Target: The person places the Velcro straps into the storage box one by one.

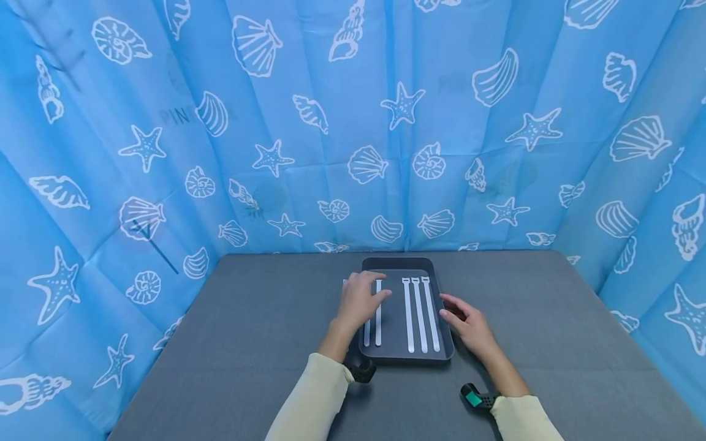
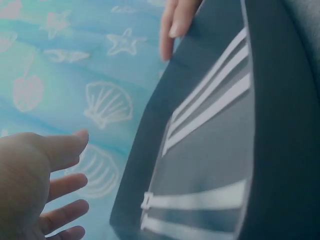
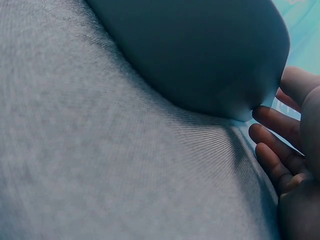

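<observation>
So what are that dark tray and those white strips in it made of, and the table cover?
The tray looks like moulded plastic: matte dark grey, with rounded corners and a smooth rim. The white strips seem to be thin flexible plastic, possibly cable ties, flat with a squared head at one end. The table cover looks like grey woven fabric; the right wrist view shows a fine weave.

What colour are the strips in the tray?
White strips in a dark grey tray; clearest in the head view.

Head view: high, facing forward-down over the table (image 1: 248, 343). Wrist views: low, close, flanking the tray (image 1: 419, 264); all three share it.
</observation>
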A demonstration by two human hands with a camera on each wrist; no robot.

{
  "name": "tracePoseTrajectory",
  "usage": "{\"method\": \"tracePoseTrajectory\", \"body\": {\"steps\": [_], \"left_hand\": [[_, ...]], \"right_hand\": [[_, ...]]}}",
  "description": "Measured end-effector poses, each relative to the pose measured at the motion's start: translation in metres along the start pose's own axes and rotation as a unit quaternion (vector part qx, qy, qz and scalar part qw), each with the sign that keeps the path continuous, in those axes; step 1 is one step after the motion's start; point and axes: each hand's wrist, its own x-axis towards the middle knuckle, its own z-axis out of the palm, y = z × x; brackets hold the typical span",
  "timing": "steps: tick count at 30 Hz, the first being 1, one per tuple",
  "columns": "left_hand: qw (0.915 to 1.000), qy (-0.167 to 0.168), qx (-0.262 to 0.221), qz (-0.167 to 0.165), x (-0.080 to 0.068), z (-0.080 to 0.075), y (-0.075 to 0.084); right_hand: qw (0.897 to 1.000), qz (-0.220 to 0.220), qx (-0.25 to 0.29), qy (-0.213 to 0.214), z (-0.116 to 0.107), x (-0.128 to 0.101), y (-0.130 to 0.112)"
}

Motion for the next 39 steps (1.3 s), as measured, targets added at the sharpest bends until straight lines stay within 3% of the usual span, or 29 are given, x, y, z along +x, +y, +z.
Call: {"method": "tracePoseTrajectory", "body": {"steps": [7, 21, 30, 39], "left_hand": [[0.9985, 0.025, -0.035, -0.034, -0.007, -0.007, -0.022], [0.9894, 0.064, -0.087, -0.097, -0.024, 0.001, -0.059], [0.9854, 0.058, -0.071, -0.144, -0.033, 0.010, -0.069], [0.9838, 0.038, -0.063, -0.163, -0.032, 0.013, -0.076]], "right_hand": [[1.000, 0.006, -0.002, 0.002, 0.000, 0.000, 0.001], [1.000, 0.010, -0.005, 0.001, -0.001, 0.000, 0.000], [1.000, 0.005, -0.009, 0.001, -0.001, -0.001, -0.001], [1.000, 0.008, -0.005, 0.001, 0.000, 0.000, 0.000]]}}
